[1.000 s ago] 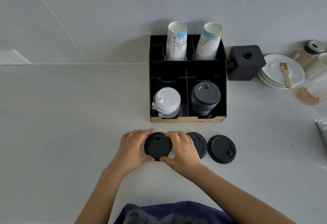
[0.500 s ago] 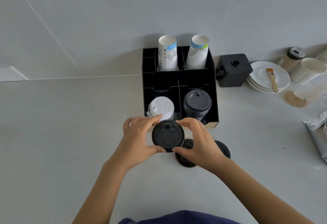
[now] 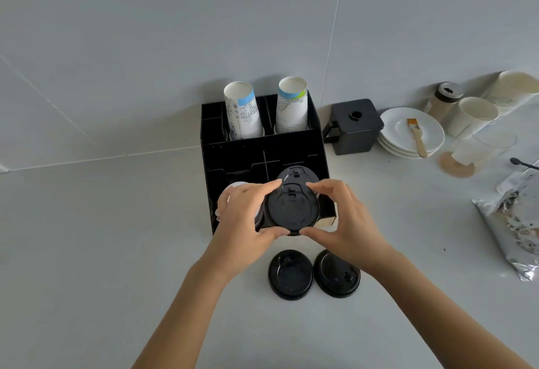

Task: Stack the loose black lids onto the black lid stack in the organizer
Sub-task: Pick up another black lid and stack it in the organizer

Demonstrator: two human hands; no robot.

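Black lid [image 3: 291, 212] held off the bench, pinched at its rim between left hand [image 3: 245, 217] at 9 o'clock and right hand [image 3: 347, 220] at 3 o'clock, both closed on it with thumb and fingers. Black lid stack [image 3: 297, 174] at 12 o'clock just behind, in organizer [image 3: 262, 147]. Two loose lids [image 3: 291, 275] flat on bench [image 3: 102, 237] at 6 o'clock

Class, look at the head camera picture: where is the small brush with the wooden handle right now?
The brush lies on the stack of white plates, at the right, beside the black box.
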